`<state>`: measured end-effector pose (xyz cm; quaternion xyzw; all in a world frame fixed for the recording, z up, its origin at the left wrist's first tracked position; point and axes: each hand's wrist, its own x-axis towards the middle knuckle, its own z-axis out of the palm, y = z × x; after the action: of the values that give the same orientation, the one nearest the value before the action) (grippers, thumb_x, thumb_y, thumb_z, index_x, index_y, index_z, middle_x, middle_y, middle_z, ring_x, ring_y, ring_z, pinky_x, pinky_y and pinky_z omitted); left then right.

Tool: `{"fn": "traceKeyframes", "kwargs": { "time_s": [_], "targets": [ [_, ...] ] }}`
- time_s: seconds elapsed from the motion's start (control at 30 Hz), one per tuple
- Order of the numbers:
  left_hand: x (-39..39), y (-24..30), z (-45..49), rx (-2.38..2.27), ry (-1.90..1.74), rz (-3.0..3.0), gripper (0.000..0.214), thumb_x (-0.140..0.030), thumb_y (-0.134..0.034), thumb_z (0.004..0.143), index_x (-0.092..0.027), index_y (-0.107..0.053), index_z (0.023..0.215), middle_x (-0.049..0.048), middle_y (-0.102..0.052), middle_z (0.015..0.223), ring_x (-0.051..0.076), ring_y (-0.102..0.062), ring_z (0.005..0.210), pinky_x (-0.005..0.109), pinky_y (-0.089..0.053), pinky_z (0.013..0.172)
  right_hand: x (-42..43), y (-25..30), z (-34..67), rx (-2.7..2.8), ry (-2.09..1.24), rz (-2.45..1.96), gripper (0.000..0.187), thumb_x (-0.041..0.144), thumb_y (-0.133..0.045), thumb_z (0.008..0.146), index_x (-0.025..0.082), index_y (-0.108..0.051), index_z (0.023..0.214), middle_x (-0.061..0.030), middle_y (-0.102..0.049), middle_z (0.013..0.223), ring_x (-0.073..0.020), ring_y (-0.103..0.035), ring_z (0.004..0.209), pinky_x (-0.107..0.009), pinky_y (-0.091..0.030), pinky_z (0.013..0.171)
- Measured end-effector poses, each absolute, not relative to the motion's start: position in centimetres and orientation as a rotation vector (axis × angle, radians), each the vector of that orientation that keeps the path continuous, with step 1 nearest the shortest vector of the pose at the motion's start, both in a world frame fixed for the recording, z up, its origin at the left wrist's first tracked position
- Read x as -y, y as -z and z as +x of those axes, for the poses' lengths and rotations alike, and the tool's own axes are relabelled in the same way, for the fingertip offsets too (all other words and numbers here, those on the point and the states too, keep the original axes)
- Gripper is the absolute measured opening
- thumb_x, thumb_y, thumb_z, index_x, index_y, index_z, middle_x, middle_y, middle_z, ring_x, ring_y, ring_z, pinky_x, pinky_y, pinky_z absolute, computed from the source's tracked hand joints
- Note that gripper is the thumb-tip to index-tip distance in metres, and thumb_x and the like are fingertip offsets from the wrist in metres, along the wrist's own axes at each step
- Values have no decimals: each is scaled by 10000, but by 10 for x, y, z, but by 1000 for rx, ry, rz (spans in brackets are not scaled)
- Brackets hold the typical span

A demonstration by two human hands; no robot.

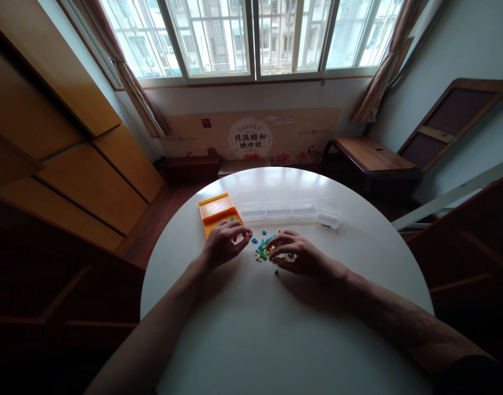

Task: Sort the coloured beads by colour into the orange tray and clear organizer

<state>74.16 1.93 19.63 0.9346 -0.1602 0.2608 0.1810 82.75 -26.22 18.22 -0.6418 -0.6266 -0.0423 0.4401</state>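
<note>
A small pile of tiny blue, green, yellow and white toy bricks [261,252] lies on the round white table [284,334]. My right hand [298,253] is over the right side of the pile, fingers apart and bent down, their tips at the pieces. To the left of the pile, my left hand [227,241] has its thumb and forefinger tips together in a pinch; anything between them is too small to make out. Just behind that hand is an orange tray [216,206], partly covered by it, with a small green piece [232,218] on it.
A clear plastic compartment box [278,209] stands behind the pile, with a small clear container [329,218] at its right end. A dark piece [276,272] lies apart, in front of the pile. Beyond the table are a wooden stool [375,153] and a window.
</note>
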Motion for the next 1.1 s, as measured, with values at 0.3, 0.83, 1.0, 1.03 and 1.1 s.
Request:
{"fn": "traceKeyframes", "kwargs": {
  "time_s": [0.3, 0.83, 1.0, 1.03, 1.1],
  "targets": [
    [17, -194, 743, 748, -815, 2561, 175, -438, -786, 997, -265, -806, 1018, -4, -817, 947, 145, -724, 771, 335, -489, 799, 263, -178, 838, 1107, -117, -1556, 161, 380, -742, 1056, 255, -841, 1040, -76, -766, 1124, -219, -737, 1032, -347, -607, 872],
    [22, -189, 745, 838, -899, 2541, 101, -343, -739, 1042, -265, -803, 1049, 0, -824, 949, 136, -744, 800, 321, -513, 805, 260, -175, 839, 1136, -140, -1589, 216, 467, -758, 1035, 278, -861, 1050, -78, -786, 1148, -247, -738, 1094, -406, -605, 974],
    [22, -190, 746, 815, -888, 2511, 79, -324, -753, 1019, -276, -808, 1051, -7, -823, 945, 132, -748, 789, 318, -529, 797, 261, -176, 838, 1128, -144, -1591, 229, 464, -748, 1041, 264, -860, 1036, -84, -786, 1145, -246, -731, 1105, -399, -601, 979],
    [21, -190, 746, 802, -880, 2500, 77, -322, -759, 1012, -276, -809, 1049, -8, -822, 942, 132, -748, 790, 316, -531, 796, 261, -177, 837, 1127, -148, -1591, 234, 463, -743, 1044, 260, -859, 1036, -86, -784, 1147, -246, -729, 1108, -394, -603, 974],
    [18, -190, 747, 767, -867, 2483, 72, -321, -771, 1000, -274, -811, 1037, -9, -820, 930, 128, -742, 772, 315, -532, 793, 262, -178, 837, 1130, -151, -1596, 241, 460, -733, 1052, 252, -856, 1042, -91, -781, 1152, -245, -724, 1110, -385, -607, 963]
  ]
}}
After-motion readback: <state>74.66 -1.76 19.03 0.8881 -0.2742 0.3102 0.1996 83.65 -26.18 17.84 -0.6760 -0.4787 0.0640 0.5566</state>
